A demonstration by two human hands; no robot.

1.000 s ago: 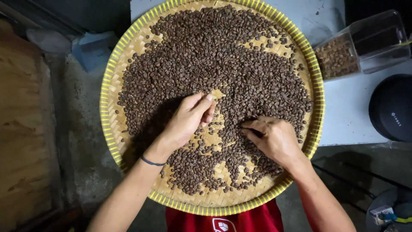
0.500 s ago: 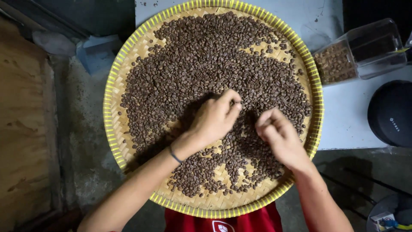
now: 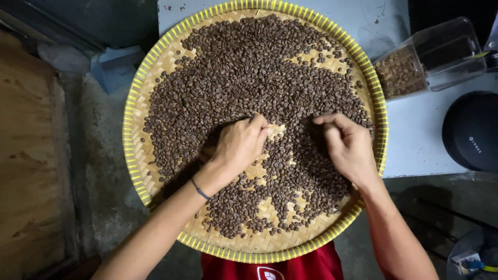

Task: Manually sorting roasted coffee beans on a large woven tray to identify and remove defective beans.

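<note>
Both hands [image 3: 239,145] [image 3: 348,148] now farther apart, lower onto the beans [image 3: 249,78].

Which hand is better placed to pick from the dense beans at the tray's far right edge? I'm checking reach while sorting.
Probably the right hand: its fingertips already rest at the dense coffee beans near the woven tray's yellow rim. The left hand sits mid-tray.

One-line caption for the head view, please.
Both hands, left hand and right hand, rest among coffee beans on a yellow-rimmed woven tray.
</note>
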